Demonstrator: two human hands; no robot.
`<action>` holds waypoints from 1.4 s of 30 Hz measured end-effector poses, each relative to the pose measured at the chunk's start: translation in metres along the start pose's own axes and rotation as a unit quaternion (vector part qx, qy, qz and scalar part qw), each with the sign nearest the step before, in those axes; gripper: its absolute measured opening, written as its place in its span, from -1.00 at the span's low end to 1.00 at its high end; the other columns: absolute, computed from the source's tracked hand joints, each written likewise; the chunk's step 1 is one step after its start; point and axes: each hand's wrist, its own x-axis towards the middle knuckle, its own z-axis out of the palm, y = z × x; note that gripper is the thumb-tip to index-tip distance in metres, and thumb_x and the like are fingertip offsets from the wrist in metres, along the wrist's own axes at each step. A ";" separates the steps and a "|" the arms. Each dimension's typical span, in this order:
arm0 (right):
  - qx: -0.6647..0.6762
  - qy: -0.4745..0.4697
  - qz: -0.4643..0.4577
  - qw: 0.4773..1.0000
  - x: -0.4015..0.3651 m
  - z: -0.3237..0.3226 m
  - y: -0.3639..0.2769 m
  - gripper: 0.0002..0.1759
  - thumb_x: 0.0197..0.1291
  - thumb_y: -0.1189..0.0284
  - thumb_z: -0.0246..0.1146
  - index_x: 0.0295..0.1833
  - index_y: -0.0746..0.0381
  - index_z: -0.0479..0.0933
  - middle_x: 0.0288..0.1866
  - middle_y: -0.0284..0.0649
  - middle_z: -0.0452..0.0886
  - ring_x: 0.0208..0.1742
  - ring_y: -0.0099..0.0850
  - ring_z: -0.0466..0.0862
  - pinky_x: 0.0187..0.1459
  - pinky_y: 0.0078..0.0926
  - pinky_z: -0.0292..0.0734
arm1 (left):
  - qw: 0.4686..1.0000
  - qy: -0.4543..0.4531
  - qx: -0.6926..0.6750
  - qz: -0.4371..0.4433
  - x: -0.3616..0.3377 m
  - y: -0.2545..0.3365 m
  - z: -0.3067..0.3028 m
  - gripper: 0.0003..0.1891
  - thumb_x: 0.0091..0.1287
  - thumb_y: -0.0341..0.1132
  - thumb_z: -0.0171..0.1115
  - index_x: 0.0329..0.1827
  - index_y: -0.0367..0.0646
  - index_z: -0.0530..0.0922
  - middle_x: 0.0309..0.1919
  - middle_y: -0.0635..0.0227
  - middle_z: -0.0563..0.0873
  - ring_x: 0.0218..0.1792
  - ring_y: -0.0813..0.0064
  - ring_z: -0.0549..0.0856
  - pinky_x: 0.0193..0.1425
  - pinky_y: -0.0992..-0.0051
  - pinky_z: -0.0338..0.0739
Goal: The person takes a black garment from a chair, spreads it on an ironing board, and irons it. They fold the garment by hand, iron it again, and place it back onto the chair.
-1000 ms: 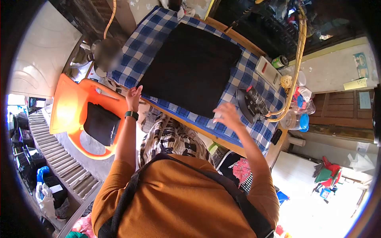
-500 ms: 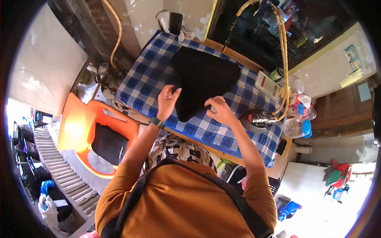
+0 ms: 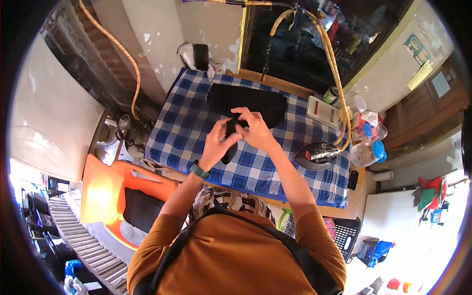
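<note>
Nearest me, low on the left, I see an orange chair [image 3: 101, 189] with a folded black garment [image 3: 141, 209] on its seat. Beyond it is the blue checked tablecloth [image 3: 182, 128]. Above the tablecloth my left hand [image 3: 219, 142] and right hand [image 3: 253, 129] meet, the fingers of both pinched tight on a gathered end of the black cloth [image 3: 250, 101]. The rest of that cloth lies flat just past my hands, toward the far wall. An iron [image 3: 314, 155] rests to the right, apart from the cloth
</note>
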 end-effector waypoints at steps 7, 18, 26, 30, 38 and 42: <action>0.071 0.200 0.091 0.973 -0.003 -0.069 0.027 -0.62 0.11 0.48 0.31 0.07 0.25 0.45 -0.27 -0.27 0.62 -0.25 -0.39 0.65 -0.08 -0.39 0.52 | 0.984 -0.027 0.173 0.036 -0.023 0.038 -0.037 -0.73 0.16 -0.57 0.20 -0.04 -0.27 0.54 -0.35 0.24 0.71 -0.28 0.62 0.71 -0.25 0.60 0.55; 0.199 0.231 0.585 0.752 -0.078 -0.020 0.277 -0.61 0.23 0.19 0.20 -0.29 0.37 0.56 -0.48 -0.13 0.62 -0.55 -0.33 0.66 -0.62 -0.40 0.60 | 0.965 -0.062 0.255 -0.027 -0.143 0.107 -0.082 -0.70 -0.05 -0.48 0.32 -0.20 -0.27 0.55 -0.14 0.16 0.74 -0.28 0.40 0.73 -0.18 0.51 0.59; -0.296 0.099 0.537 0.784 -0.015 0.024 0.261 -0.19 -0.02 -0.23 0.29 -0.06 0.38 0.55 -0.13 0.07 0.67 -0.15 -0.13 0.72 -0.12 -0.23 0.63 | 0.975 0.040 0.184 -0.121 -0.218 0.054 -0.077 -0.69 -0.07 -0.54 0.30 -0.20 -0.29 0.53 -0.10 0.12 0.71 -0.19 0.37 0.74 -0.08 0.46 0.63; -0.113 0.050 0.613 0.780 0.018 0.016 0.278 -0.42 0.09 0.07 0.24 -0.03 0.40 0.49 -0.18 0.11 0.68 -0.07 -0.07 0.70 -0.03 -0.16 0.60 | 0.973 0.097 0.140 -0.159 -0.242 0.040 -0.083 -0.74 0.02 -0.61 0.22 -0.18 -0.32 0.49 -0.07 0.11 0.69 -0.15 0.44 0.71 -0.03 0.46 0.60; -0.170 0.173 0.435 0.867 0.154 0.042 0.204 -0.59 0.20 0.29 0.22 0.08 0.25 0.36 -0.14 0.17 0.63 -0.14 -0.02 0.70 -0.16 -0.09 0.64 | 0.919 0.304 -0.138 -0.210 -0.238 0.041 -0.087 -0.80 0.22 -0.64 0.06 -0.17 -0.16 0.36 -0.19 0.46 0.46 -0.12 0.66 0.43 0.04 0.62 0.34; -0.078 0.018 0.430 0.899 0.202 0.121 0.261 -0.47 0.19 0.33 0.19 0.24 0.32 0.32 0.01 0.08 0.60 -0.22 -0.10 0.73 -0.27 -0.23 0.68 | 0.878 0.364 -0.176 -0.255 -0.252 0.018 -0.097 -0.84 0.27 -0.59 0.07 -0.19 -0.12 0.37 -0.30 0.55 0.42 -0.27 0.72 0.37 -0.14 0.67 0.29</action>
